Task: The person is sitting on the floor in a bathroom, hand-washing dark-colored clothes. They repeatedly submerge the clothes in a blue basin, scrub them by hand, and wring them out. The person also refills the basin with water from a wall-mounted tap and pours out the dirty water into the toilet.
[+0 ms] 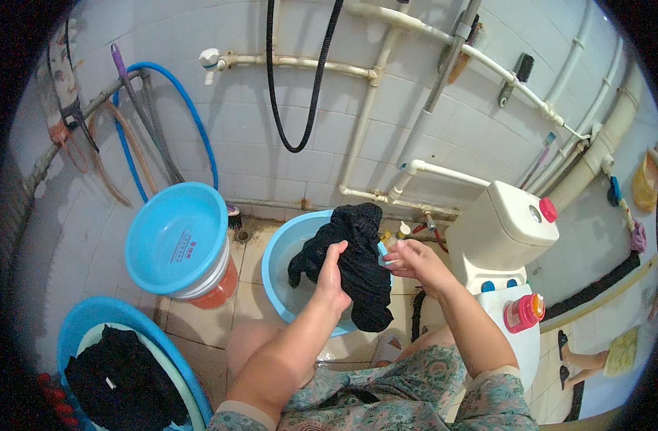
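- The person's left hand [332,281] held a big, soft, black cloth [354,262], with its fingers closed tight and the thumb up on top.
- The right hand [417,264] was bent at the right edge of the black cloth. I could not tell if its fingers were holding anything.
- The black cloth was up over a round, light-blue plastic basin [275,269] with water in it. Part of the cloth hung low on the right.
- The basin sat on the tan tile floor [206,327], in front of the person.
- To the left was a round, bright-blue plastic basin [174,233] on top of a white and orange bucket [217,287].
- Near on the left was a big, round, blue plastic tub [91,310]. A pale green basin [172,373] was inside it, with another black cloth [124,377] in that.
- To the right was a white toilet [494,237]. A pink and red plastic jar [523,314] stood on its lid.
- On the far wall, a black bendy hose [295,149] hung in a loop.
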The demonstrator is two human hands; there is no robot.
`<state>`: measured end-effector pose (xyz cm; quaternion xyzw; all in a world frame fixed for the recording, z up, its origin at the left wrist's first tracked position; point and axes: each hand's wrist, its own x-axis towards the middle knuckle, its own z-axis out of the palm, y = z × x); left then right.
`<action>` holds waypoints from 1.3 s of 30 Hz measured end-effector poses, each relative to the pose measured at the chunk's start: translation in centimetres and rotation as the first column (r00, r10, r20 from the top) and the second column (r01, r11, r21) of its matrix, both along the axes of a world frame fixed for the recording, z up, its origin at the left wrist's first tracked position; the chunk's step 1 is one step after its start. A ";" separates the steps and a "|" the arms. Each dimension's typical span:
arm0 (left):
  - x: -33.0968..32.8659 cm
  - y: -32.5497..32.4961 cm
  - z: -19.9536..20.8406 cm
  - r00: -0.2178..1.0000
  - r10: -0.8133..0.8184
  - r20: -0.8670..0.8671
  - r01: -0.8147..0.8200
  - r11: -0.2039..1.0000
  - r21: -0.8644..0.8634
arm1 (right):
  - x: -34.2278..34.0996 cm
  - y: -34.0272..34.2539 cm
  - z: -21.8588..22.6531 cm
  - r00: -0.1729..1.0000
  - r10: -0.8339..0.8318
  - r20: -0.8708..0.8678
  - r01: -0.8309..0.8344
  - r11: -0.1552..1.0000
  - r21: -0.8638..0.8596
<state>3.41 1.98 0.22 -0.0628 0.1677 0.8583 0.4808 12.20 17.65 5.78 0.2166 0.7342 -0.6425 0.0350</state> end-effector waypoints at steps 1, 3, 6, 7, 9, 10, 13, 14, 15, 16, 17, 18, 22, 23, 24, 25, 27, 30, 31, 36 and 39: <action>0.1 0.1 0.1 1.000 -0.003 -0.012 0.003 1.000 0.004 | -0.3 1.2 -1.7 0.997 -0.050 0.058 0.058 0.986 -0.153; 0.3 0.4 0.6 0.999 -0.025 -0.038 0.026 0.999 0.033 | -0.3 3.2 -5.4 0.975 -0.124 0.186 0.194 0.883 -0.427; 0.6 0.1 2.0 0.996 -0.046 -0.074 0.053 0.995 0.088 | -0.1 2.2 -10.6 0.993 0.004 0.115 0.081 0.684 -0.725; 0.6 -0.2 2.1 0.996 -0.038 -0.081 0.046 0.994 0.100 | -0.6 0.8 -10.7 0.997 0.042 0.066 0.020 0.674 -0.738; 0.6 -0.1 2.0 0.993 -0.049 -0.108 0.061 0.992 0.111 | -1.1 -1.8 -10.2 0.995 0.094 -0.028 -0.083 0.655 -0.751; 0.6 -0.1 1.6 0.990 -0.057 -0.131 0.070 0.993 0.098 | -1.7 -2.3 -10.5 0.997 0.030 -0.074 -0.074 0.684 -0.725; 0.5 -0.5 0.8 0.980 -0.071 -0.184 0.091 0.990 0.104 | -4.3 -2.6 -11.7 0.961 -0.159 -0.225 -0.024 0.766 -0.643; 0.4 -0.5 0.8 0.977 -0.074 -0.200 0.098 0.989 0.114 | -5.0 -2.5 -12.0 0.935 -0.218 -0.279 0.000 0.788 -0.615; 0.4 -0.6 1.3 0.985 -0.055 -0.162 0.079 0.986 0.146 | -5.5 -2.4 -11.6 0.912 -0.225 -0.342 -0.053 0.763 -0.644; 0.6 -0.9 2.1 0.992 -0.037 -0.122 0.059 0.982 0.178 | -5.9 -2.3 -11.2 0.885 -0.235 -0.401 -0.109 0.734 -0.671; 0.6 -1.0 2.5 0.996 -0.021 -0.082 0.038 0.977 0.209 | -5.9 -1.9 -10.6 0.856 -0.210 -0.472 -0.244 0.640 -0.729; 0.5 -1.2 2.2 0.994 -0.058 -0.097 0.079 0.973 0.219 | -5.6 -1.6 -10.1 0.820 -0.195 -0.538 -0.375 0.528 -0.762; 0.2 -1.6 1.5 0.976 -0.193 -0.100 0.195 0.981 0.010 | -7.4 0.5 -8.5 0.873 -0.380 -0.306 -0.139 0.407 -0.903; 0.2 -1.4 1.5 0.972 -0.222 -0.081 0.213 0.972 -0.100 | -7.2 0.6 -7.1 0.883 -0.311 -0.352 -0.210 0.408 -0.888; 0.2 -1.3 1.6 0.964 -0.242 -0.105 0.232 0.967 -0.106 | -7.0 1.0 -6.4 0.889 -0.303 -0.343 -0.166 0.485 -0.859; 0.1 -1.2 1.7 0.956 -0.263 -0.128 0.250 0.962 -0.112 | -6.9 1.5 -5.9 0.895 -0.296 -0.333 -0.121 0.557 -0.822; 0.0 -1.1 1.7 0.940 -0.297 -0.165 0.282 0.953 -0.111 | -7.2 2.3 -5.1 0.927 -0.248 -0.283 -0.083 0.601 -0.795; -0.2 -0.4 0.7 0.931 -0.302 -0.206 0.275 0.950 -0.150 | -8.5 2.4 -3.3 0.942 -0.089 -0.323 -0.153 0.743 -0.652; 0.1 0.0 0.2 0.934 -0.280 -0.221 0.236 0.950 -0.204 | -8.8 2.0 -2.4 0.953 -0.084 -0.292 -0.101 0.820 -0.564; 0.8 2.9 -3.5 0.909 -0.283 -0.305 0.062 0.817 -0.573 | -10.3 1.9 -2.6 0.906 0.139 -0.399 -0.020 0.957 0.288; 0.1 3.2 -4.8 0.916 -0.319 -0.243 0.167 0.854 -0.492 | -11.0 2.1 -3.8 0.896 0.198 -0.398 0.018 0.878 0.478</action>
